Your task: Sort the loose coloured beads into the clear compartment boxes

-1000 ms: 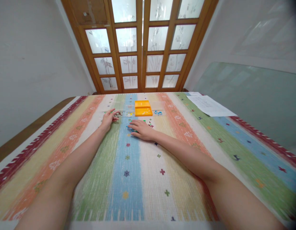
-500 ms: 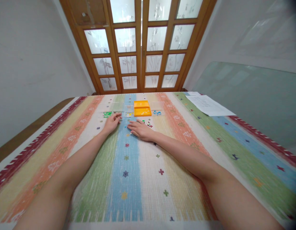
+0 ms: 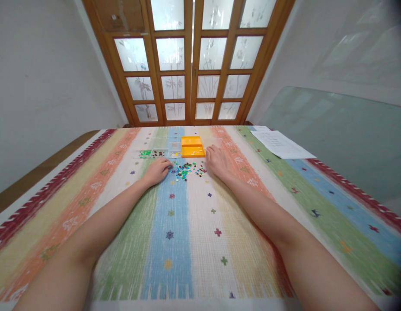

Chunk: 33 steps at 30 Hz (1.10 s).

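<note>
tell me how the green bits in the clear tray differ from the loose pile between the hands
The green bits look all one colour; the loose pile mixes green, blue and dark red. The green bits sit in a clear tray; the loose pile lies spread on the striped cloth. Both consist of many tiny pieces.

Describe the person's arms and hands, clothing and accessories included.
Both the left arm and right arm are bare as far as they show: no sleeves, no watch or bracelet seen. The left hand and right hand wear no gloves; rings are too small to tell.
</note>
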Motion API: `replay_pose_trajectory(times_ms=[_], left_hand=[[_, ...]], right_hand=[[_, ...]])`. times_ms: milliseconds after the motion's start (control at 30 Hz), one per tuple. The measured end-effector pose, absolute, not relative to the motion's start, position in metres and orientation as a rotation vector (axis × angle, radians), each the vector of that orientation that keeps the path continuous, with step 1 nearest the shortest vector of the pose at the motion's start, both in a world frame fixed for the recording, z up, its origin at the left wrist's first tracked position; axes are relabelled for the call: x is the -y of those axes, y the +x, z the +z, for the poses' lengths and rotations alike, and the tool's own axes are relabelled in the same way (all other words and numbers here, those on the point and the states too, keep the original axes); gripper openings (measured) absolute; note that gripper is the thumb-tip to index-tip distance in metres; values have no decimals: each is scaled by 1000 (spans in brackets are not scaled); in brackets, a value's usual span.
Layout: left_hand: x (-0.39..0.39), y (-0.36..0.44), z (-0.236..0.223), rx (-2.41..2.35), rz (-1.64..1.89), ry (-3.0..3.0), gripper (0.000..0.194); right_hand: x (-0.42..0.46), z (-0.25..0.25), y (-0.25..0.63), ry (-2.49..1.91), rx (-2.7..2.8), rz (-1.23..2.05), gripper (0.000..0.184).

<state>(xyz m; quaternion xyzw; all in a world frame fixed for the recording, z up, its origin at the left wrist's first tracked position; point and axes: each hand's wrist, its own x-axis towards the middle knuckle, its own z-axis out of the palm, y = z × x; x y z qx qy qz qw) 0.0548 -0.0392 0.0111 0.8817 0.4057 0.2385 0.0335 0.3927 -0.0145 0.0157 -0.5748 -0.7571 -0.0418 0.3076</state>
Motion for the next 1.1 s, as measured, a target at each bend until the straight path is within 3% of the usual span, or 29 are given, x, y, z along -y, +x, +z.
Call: replay_pose_trajectory(times_ms=[167, 367, 567, 1100], left_hand=[[38, 51, 12, -1275, 707, 2715, 24], [44, 59, 15, -1169, 732, 2643, 11], [37, 61, 7, -1217, 767, 2518, 15], [32, 56, 3, -1464, 803, 2499, 19]], right_hand=[[14, 10, 388, -1495, 2070, -90, 46], [28, 16, 366, -1132, 2270, 17, 40], [56, 23, 336, -763, 2551, 172, 39], [69, 17, 317, -722, 2725, 243, 45]])
